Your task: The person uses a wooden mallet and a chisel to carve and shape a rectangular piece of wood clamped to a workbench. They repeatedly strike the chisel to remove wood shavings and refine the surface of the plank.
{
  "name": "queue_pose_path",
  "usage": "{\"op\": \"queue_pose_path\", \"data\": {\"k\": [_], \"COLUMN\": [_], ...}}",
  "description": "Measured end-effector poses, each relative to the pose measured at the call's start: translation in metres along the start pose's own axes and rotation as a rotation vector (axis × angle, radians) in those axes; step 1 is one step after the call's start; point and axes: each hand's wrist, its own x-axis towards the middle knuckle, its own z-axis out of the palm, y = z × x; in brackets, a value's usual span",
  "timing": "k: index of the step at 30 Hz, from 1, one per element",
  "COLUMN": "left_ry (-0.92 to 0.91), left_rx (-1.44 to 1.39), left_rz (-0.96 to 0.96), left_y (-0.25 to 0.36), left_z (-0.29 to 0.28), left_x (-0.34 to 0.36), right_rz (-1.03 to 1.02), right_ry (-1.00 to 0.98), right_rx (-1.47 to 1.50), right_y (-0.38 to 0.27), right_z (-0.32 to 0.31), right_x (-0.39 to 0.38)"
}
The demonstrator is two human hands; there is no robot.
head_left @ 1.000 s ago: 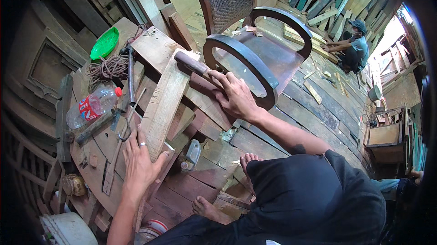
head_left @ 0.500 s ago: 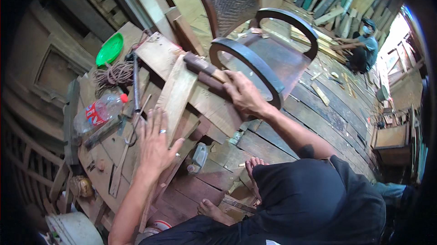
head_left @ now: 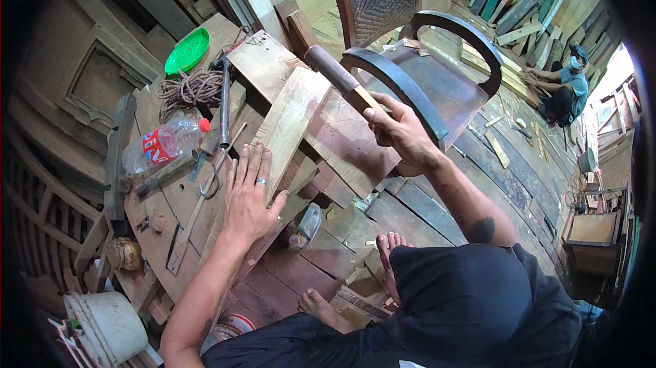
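Head view: right hand (head_left: 400, 132) has lifted the mallet (head_left: 328, 67) off the plank (head_left: 290, 122).

On the desk (head_left: 171, 204), the plank (head_left: 290, 122) lies centre; bottle (head_left: 164, 146) at nine o'clock, rope (head_left: 188, 88) at ten, chair (head_left: 424, 60) at two.

Bright green bowl (head_left: 186, 50) far left, red-capped clear bottle (head_left: 164, 144) with red label, dark brown chair (head_left: 424, 60) with woven back, pale plank (head_left: 290, 122).
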Motion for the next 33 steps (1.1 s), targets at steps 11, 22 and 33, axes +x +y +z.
{"op": "queue_pose_path", "data": {"k": [11, 22, 33], "left_ry": [0.023, -0.004, 0.015], "left_rx": [-0.025, -0.087, -0.100], "left_rz": [-0.016, 0.097, 0.099], "left_y": [-0.002, 0.026, 0.027], "left_z": [0.001, 0.000, -0.002], "left_x": [-0.002, -0.019, -0.018], "right_rz": [0.098, 0.187, 0.127], "right_ry": [-0.098, -0.088, 0.044], "right_rx": [0.107, 0.168, -0.353], "right_y": [0.019, 0.014, 0.006], "right_z": [-0.005, -0.006, -0.008], "right_x": [0.004, 0.001, -0.002]}}
